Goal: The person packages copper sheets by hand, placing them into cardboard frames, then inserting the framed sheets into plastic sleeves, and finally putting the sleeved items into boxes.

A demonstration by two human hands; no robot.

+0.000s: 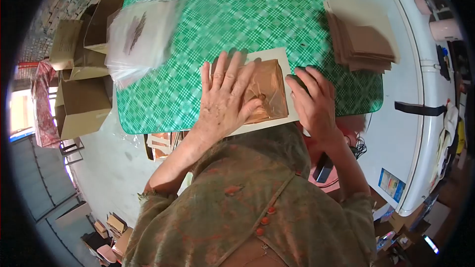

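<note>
Head view. Left hand (225,94), fingers spread flat, presses a brown packet in clear wrap (267,94) onto a cream backing card (277,57) on the green-checked tabletop (237,15). Right hand (311,101), fingers loosely curled, steadies the card's edge. Judged step: flattening; a firm hold seems needed. Nearby: clear bags (141,34), stacked brown sheets (366,44).
</note>
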